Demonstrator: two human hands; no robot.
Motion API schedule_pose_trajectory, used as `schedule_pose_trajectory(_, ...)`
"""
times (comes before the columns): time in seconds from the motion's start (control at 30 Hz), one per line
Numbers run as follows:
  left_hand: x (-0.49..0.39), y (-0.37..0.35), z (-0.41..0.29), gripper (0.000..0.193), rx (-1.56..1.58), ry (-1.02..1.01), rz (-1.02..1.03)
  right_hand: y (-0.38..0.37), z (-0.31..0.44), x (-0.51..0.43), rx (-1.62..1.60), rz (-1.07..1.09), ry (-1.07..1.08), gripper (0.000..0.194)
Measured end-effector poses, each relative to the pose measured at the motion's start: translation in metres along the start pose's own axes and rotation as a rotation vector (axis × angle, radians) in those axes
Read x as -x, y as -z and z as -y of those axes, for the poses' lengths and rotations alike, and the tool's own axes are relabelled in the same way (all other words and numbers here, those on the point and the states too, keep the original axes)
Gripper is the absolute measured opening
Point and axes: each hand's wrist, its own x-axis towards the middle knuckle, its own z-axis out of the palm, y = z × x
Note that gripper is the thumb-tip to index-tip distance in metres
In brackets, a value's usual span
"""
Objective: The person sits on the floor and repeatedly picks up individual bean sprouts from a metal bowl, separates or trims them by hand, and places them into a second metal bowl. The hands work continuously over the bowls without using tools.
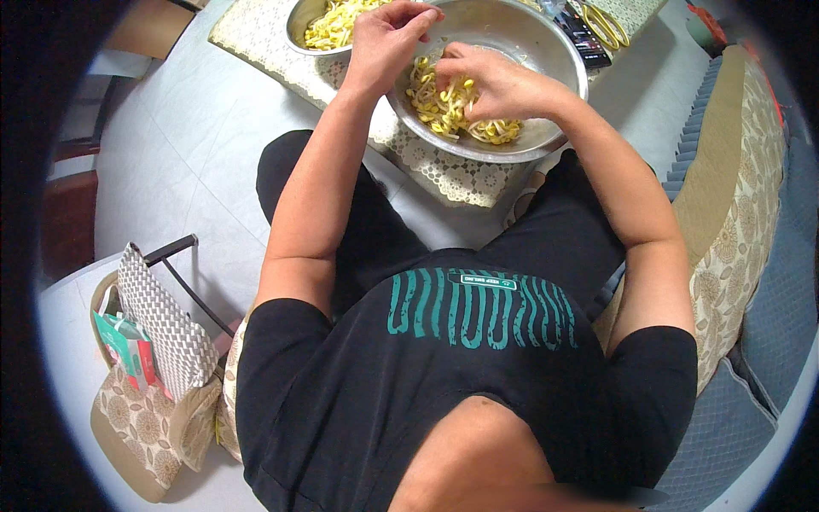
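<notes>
A wide stainless steel bowl (540,54) holds a heap of yellow-headed soybean sprouts (438,112) along its near side. My right hand (496,83) reaches into it, with fingers and thumb curled about some of the sprouts. Over the bowl's left rim is my left hand (390,41), its thumb and forefinger tips drawn together. Whether anything thin lies between those tips is too small to tell. Behind that hand, a smaller metal bowl (295,29) holds more soybean sprouts (336,25), partly hidden by the hand.
Both bowls stand on a low table with a lace-patterned cover (441,173). A phone (585,38) and yellow-handled scissors (601,25) lie right of the large bowl. A patterned sofa cushion (723,249) is at my right. On the left, a woven bag (163,326) sits beside a packet (131,352).
</notes>
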Motion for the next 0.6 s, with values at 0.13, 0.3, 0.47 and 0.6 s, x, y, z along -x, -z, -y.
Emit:
schedule_pose_trajectory(0.13,0.000,0.002,0.001,0.021,0.003,-0.018,0.009,0.025,0.006,0.005,-0.151,-0.165,0.052,0.036)
schedule_pose_trajectory(0.3,-0.003,0.001,0.006,0.021,-0.022,-0.021,0.009,0.036,0.016,0.013,-0.434,-0.064,0.021,0.042)
schedule_pose_trajectory(0.47,-0.003,0.002,0.008,0.020,0.030,-0.044,0.019,0.032,-0.024,0.018,-0.531,-0.139,-0.235,0.032)
schedule_pose_trajectory(0.6,-0.002,0.006,-0.002,0.023,0.137,0.070,0.026,0.028,-0.026,0.023,-0.369,-0.099,-0.392,0.015)
